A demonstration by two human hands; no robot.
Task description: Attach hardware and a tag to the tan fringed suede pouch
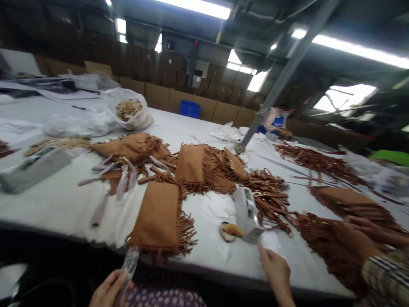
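Observation:
My left hand (110, 289) pinches a strap in a clear plastic sleeve (131, 261), just below the near edge of the table. The sleeve's upper end meets the lower left corner of a tan fringed bag (159, 215) lying flat. My right hand (277, 270) has a thin white sheet (270, 241) at its fingertips, beside a grey tape dispenser (247, 211). What the sheet is made of cannot be made out. Left of the dispenser lies a small round dish (225, 232) with a yellowish piece (233, 230) on it.
More tan fringed bags (190, 164) and sleeved straps (121, 183) cover the table's middle. Brown straps (268, 192) pile up right of the dispenser. Another dispenser (36, 168) stands left. A co-worker's hands (364, 234) handle fringed pieces at right. A metal post (284, 72) rises behind.

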